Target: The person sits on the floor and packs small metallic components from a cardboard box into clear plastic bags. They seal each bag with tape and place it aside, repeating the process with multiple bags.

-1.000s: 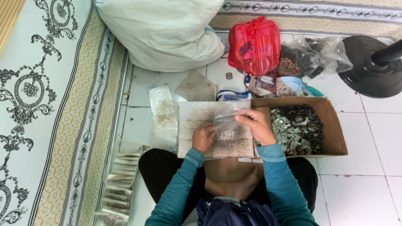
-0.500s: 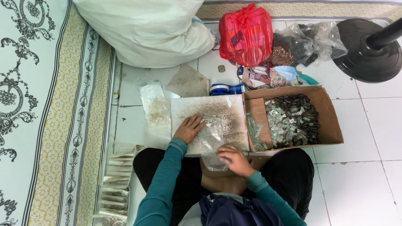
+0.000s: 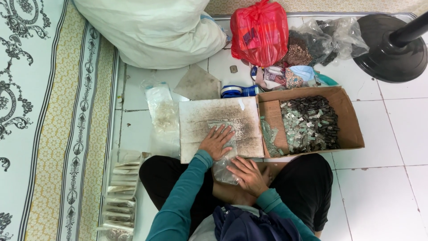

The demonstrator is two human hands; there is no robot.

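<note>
1. The left hand (image 3: 217, 142) is laid flat, fingers spread, on the upper part of a small clear plastic bag (image 3: 223, 161); nothing is pinched.
2. The right hand (image 3: 249, 175) is pressed open on the bag's lower end, which hangs over the board's near edge above the lap.
3. The bag is judged light, limp and slippery, with loose small pieces inside that would shift; a hold by its top edge is judged safest.
4. The bag lies on a stained flat board (image 3: 209, 117) set on the tiled floor.
5. Beside the board, an open cardboard box (image 3: 352, 129) holds 1 heap of small dark and silvery pieces.
6. Filled clear packets (image 3: 119, 187) are stacked at the left knee.
7. A red plastic bag (image 3: 261, 31) and a white sack (image 3: 156, 31) are seen behind, contents hidden.
</note>
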